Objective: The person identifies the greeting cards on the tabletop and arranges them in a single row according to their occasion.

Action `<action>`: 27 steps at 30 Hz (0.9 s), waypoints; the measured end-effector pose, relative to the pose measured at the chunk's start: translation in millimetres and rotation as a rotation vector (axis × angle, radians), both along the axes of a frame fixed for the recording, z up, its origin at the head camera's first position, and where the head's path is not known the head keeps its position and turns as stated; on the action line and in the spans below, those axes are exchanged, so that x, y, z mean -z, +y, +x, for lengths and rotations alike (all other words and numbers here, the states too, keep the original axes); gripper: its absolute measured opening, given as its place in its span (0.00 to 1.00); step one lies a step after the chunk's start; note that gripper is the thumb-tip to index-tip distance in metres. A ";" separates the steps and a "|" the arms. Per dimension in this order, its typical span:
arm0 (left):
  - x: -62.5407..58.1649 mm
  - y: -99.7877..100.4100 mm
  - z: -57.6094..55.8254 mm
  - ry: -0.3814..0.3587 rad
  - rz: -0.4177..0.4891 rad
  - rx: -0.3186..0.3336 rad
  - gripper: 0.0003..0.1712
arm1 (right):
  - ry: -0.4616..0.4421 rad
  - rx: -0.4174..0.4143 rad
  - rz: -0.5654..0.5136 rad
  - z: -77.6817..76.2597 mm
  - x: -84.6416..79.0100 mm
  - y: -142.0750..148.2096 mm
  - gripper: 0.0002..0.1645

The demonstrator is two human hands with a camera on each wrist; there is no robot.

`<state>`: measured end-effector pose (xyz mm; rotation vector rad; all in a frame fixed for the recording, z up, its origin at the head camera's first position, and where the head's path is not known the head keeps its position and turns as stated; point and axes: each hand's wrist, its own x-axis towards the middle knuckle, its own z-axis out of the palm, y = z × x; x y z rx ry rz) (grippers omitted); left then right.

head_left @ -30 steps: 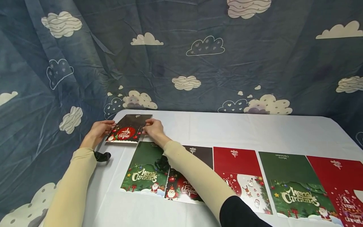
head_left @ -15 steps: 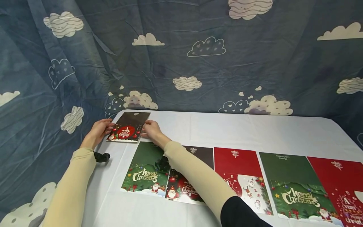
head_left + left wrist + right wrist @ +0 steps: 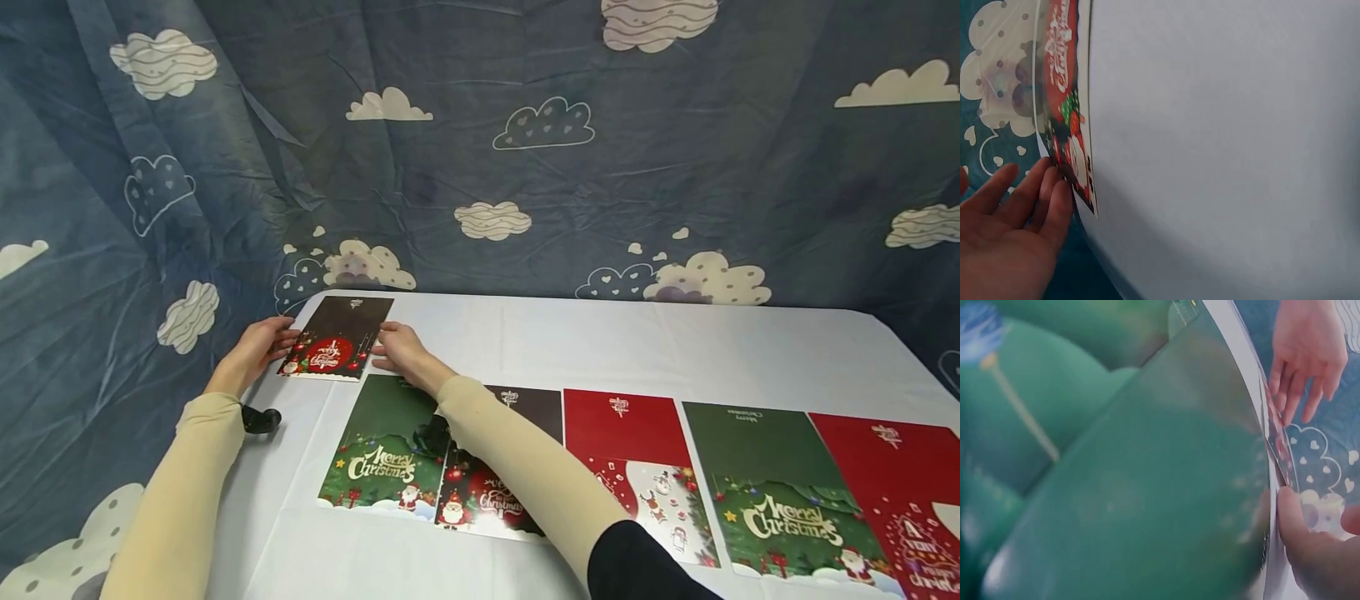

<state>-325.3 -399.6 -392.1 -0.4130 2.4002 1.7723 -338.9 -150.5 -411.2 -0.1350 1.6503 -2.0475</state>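
Note:
A dark Christmas card point(image 3: 341, 321) with a red round emblem lies at the table's far left corner. My left hand point(image 3: 258, 350) is at its left edge. In the left wrist view, the straight fingers of that hand point(image 3: 1019, 212) meet the corner of the card point(image 3: 1072, 137). My right hand point(image 3: 405, 352) stays beside the right edge with relaxed fingers. Its thumb point(image 3: 1291, 519) lies right at the card's edge in the right wrist view. Just in front is a green Merry Christmas card point(image 3: 382, 442), partly covered by my right wrist.
Along the front of the white table point(image 3: 525, 333) runs a row of cards: another dark card point(image 3: 468, 492) partly under my right sleeve, a red card point(image 3: 622, 425), a second green card point(image 3: 757, 446) and a second red one point(image 3: 892, 454). A blue cloud-print curtain point(image 3: 450, 167) hangs behind.
The dark card has settled flat at the table's corner, slightly farther back and left. My right fingers have loosened from its right edge; the left hand keeps at its left edge.

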 end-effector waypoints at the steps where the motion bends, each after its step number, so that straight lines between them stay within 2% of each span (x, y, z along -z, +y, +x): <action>1: -1.2 -0.3 0.4 -0.005 -0.009 0.012 0.32 | 0.004 -0.010 0.003 0.0 -0.6 0.3 0.28; 5: -5.0 -1.0 3.0 -0.008 -0.077 0.051 0.37 | 0.042 -0.043 0.050 1.4 -3.3 0.6 0.28; 8: -5.0 -1.7 3.4 0.004 -0.126 0.058 0.40 | 0.080 -0.036 0.096 3.2 -3.9 -0.5 0.28; 9: -4.0 -1.8 3.0 0.005 -0.128 0.037 0.40 | 0.089 -0.029 0.108 3.8 -3.8 -1.1 0.28; 13: 0.6 -3.7 1.1 0.007 -0.139 0.020 0.41 | 0.090 -0.011 0.125 5.3 -2.6 -1.5 0.28; 15: 4.2 -5.9 -1.4 0.008 -0.132 -0.002 0.41 | 0.079 -0.017 0.122 5.7 -2.5 -0.9 0.28; 16: 4.9 -6.8 -1.7 0.011 -0.137 0.020 0.42 | 0.074 -0.025 0.118 5.8 -2.5 -0.3 0.28; 18: 8.1 -10.0 -4.4 0.012 -0.132 0.009 0.42 | 0.060 -0.038 0.108 5.9 -3.2 0.6 0.28; 20: 10.7 -11.5 -6.4 0.014 -0.118 -0.027 0.41 | 0.050 -0.051 0.099 5.6 -3.9 1.4 0.27; 27: 9.0 -8.7 -1.5 0.016 -0.109 -0.010 0.41 | 0.032 -0.067 0.083 3.0 -2.2 2.1 0.27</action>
